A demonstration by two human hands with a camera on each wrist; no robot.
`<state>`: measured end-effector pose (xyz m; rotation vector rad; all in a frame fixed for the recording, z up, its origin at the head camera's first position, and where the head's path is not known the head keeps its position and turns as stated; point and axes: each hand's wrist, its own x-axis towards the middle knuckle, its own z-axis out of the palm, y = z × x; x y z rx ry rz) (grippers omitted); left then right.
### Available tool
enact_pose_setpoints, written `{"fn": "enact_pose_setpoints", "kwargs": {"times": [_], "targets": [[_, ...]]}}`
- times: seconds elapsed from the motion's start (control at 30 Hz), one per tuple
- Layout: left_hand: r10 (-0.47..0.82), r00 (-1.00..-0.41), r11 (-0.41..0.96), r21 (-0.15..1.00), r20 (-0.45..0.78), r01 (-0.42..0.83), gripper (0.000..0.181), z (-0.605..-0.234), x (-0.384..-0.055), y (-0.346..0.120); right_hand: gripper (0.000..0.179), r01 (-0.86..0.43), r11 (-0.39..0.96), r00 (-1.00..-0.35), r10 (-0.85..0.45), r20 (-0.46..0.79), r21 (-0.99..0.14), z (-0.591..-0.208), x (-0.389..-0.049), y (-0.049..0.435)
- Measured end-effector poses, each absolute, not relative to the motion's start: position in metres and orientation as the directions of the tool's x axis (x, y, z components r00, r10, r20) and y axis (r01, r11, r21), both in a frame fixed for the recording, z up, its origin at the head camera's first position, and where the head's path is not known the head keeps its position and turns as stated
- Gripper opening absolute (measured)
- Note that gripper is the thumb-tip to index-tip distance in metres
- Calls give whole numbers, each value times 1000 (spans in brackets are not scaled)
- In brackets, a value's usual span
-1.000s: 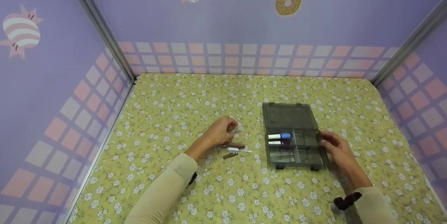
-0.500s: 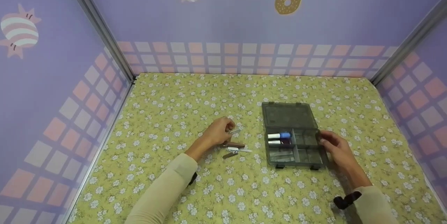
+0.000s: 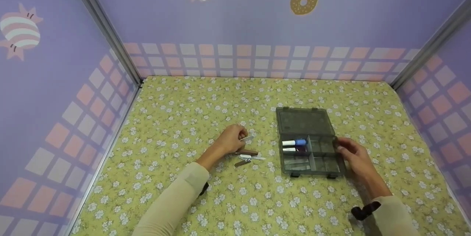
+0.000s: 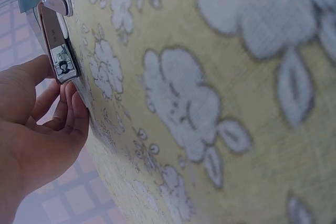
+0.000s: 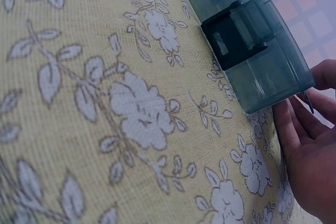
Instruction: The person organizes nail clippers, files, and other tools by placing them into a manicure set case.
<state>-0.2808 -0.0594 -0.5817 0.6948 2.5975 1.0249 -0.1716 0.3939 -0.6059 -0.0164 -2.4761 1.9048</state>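
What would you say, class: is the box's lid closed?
No, the lid lies folded back on the far side of the box.

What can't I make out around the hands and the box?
Pale strip: head view, one end hidden by the left hand; too small to identify.
Clipper: left wrist view, lettering too small to read.
Pale pieces in the box: head view, too small and dim to identify.
Right hand: right wrist view, cut off by the right edge.
The box again: same view, cut off by the top edge.
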Motion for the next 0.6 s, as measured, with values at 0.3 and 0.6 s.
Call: {"fn": "enact_pose_setpoints", "kwargs": {"times": [0.3, 0.6], "targets": [[527, -847, 631, 701, -71, 334, 25, -582, -278, -59, 47, 13, 234, -1000, 21, -8, -972, -606, -172, 394], [552, -833, 590, 722, -34, 361, 21, -583, -278, -60, 46, -2, 228, -1000, 26, 8, -974, -607, -172, 394]]}}
